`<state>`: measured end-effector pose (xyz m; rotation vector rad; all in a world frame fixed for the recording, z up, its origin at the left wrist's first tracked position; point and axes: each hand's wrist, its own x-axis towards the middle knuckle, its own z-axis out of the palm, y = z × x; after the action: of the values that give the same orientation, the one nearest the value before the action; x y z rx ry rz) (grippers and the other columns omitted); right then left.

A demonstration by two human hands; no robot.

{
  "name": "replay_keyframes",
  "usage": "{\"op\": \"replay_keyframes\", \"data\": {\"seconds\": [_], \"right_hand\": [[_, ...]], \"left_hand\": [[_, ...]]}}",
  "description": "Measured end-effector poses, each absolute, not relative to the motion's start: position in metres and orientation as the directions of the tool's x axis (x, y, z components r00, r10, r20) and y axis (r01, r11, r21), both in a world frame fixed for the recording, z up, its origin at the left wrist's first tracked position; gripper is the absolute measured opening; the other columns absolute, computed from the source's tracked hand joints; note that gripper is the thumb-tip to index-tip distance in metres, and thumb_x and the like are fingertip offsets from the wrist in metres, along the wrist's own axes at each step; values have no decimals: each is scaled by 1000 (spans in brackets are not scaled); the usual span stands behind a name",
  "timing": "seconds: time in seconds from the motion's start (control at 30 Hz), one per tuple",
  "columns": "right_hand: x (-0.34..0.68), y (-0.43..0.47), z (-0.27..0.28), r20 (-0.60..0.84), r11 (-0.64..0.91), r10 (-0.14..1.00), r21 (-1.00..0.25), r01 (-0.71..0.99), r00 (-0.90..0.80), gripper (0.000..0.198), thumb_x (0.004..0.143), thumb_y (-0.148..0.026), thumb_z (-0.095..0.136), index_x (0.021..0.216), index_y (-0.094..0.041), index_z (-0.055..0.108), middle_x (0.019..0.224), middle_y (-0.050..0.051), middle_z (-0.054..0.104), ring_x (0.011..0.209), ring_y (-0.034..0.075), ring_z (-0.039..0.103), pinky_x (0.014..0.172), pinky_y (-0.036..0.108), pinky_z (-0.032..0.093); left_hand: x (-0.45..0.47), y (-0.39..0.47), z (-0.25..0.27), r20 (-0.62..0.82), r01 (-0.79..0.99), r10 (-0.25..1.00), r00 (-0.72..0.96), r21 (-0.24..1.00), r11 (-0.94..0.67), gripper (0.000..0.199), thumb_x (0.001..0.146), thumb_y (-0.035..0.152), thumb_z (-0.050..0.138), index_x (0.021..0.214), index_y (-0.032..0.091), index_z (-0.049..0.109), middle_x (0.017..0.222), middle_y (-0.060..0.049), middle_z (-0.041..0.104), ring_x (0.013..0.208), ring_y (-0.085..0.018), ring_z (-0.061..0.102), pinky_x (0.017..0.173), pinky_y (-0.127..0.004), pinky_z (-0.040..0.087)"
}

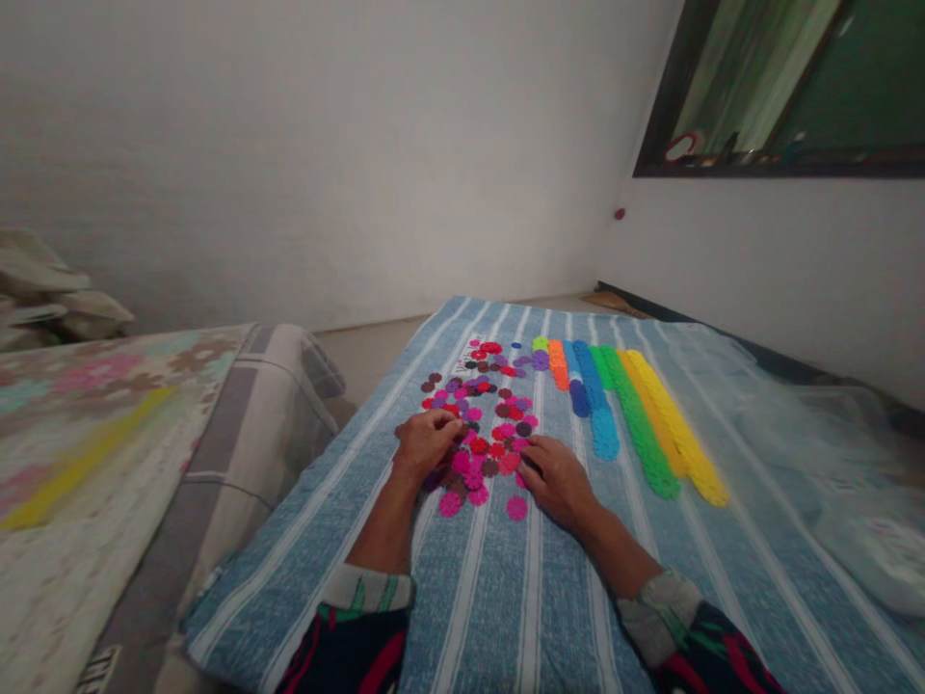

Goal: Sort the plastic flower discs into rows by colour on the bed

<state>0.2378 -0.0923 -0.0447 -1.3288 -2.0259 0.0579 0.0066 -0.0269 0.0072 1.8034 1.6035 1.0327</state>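
Note:
Loose notched plastic discs (479, 445) in pink, red, purple, brown and black lie scattered on a blue striped cloth (498, 598). My left hand (428, 445) is at the left side of this pile, its fingertips pinched together above the discs. Whatever those fingers hold is too small to make out. On the pile's right edge, my right hand (560, 479) has its fingers curled and thumb drawn in close to pink discs; its grip is partly hidden. Single pink discs (516, 508) lie nearest me, between my wrists.
Sorted rows of overlapping discs stretch to the right: an orange row (558, 364), a blue row (596, 395), a green row (640, 424) and a yellow row (679, 429). Clear plastic bags (816, 434) lie at the far right. A covered bed (93, 482) stands left.

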Motion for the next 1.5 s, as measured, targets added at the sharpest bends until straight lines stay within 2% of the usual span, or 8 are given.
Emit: {"op": "replay_keyframes", "data": {"seconds": [0.23, 0.37, 0.57, 0.7, 0.97, 1.17, 1.33, 1.5], "right_hand": [[238, -92, -43, 514, 469, 825, -391, 792, -235, 17, 89, -25, 57, 101, -20, 69, 112, 11, 67, 106, 25, 59, 93, 41, 46], [239, -92, -44, 511, 463, 828, -389, 796, -231, 18, 90, -26, 57, 102, -19, 69, 114, 11, 66, 108, 25, 58, 95, 41, 45], [238, -92, -43, 510, 466, 827, -385, 797, -237, 18, 90, -26, 57, 102, -18, 69, 112, 12, 66, 107, 25, 58, 94, 41, 45], [238, -91, -44, 508, 463, 829, -387, 798, -235, 17, 89, -25, 57, 101, -20, 69, 113, 11, 66, 106, 25, 58, 94, 41, 45], [239, -91, -43, 493, 467, 835, -396, 791, -245, 17, 88, -24, 59, 101, -19, 69, 113, 11, 66, 106, 24, 58, 94, 40, 45], [239, -90, -44, 502, 469, 830, -394, 790, -242, 17, 88, -24, 59, 101, -19, 68, 113, 11, 66, 107, 25, 58, 95, 41, 45], [240, -90, -44, 491, 469, 835, -403, 786, -247, 16, 89, -25, 59, 102, -20, 68, 114, 11, 66, 107, 24, 58, 95, 40, 44], [240, -89, -45, 485, 473, 837, -404, 783, -255, 17, 90, -25, 58, 103, -20, 67, 113, 10, 65, 106, 24, 58, 94, 39, 45]], "left_hand": [[14, -31, 13, 236, 664, 946, 222, 674, -324, 15, 73, 30, 62, 73, 19, 72, 75, 0, 70, 71, -16, 62, 69, -27, 45], [21, -35, 16, 258, 750, 913, 317, 521, -407, 14, 76, 29, 62, 71, 18, 70, 77, -3, 65, 74, -16, 59, 70, -27, 43], [29, -42, 21, 172, 867, 914, 366, 292, -403, 19, 82, 33, 60, 74, 19, 69, 83, -5, 60, 80, -18, 58, 71, -28, 40], [31, -43, 18, 146, 895, 924, 354, 233, -380, 19, 83, 35, 59, 81, 20, 71, 88, -6, 61, 84, -21, 59, 74, -29, 41], [30, -39, 15, 119, 887, 921, 371, 247, -389, 19, 83, 31, 57, 81, 18, 71, 90, -8, 62, 85, -22, 60, 74, -30, 40], [30, -37, 14, 128, 870, 929, 348, 326, -371, 12, 79, 29, 61, 80, 18, 68, 85, -5, 62, 80, -19, 59, 71, -28, 40], [30, -36, 11, 159, 831, 934, 319, 427, -356, 5, 71, 20, 64, 76, 19, 64, 78, -1, 62, 74, -16, 58, 67, -25, 39], [27, -35, 9, 150, 717, 936, 318, 609, -340, 5, 69, 17, 60, 71, 19, 63, 66, 1, 61, 66, -15, 56, 62, -24, 39]]}}
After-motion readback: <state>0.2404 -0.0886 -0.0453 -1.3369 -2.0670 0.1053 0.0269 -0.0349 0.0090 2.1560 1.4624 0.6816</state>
